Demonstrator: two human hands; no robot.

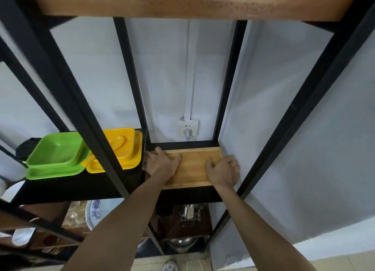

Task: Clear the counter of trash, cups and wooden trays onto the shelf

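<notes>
A light wooden tray (193, 166) lies flat on the black shelf (188, 194) in the narrow right bay of a black metal rack. My left hand (162, 164) grips the tray's left edge, thumb on its surface. My right hand (223, 172) holds the tray's right front corner, with the fingers curled over the side. The tray's far edge sits near the rack's back bar. Both forearms reach in from below.
Green plastic dishes (55, 157) and yellow plastic dishes (121, 149) are stacked on the shelf to the left. Black uprights (129, 84) frame the bay. A wall socket (188, 127) sits behind. Metal pots (189, 214) and a blue-patterned plate (94, 209) fill lower shelves.
</notes>
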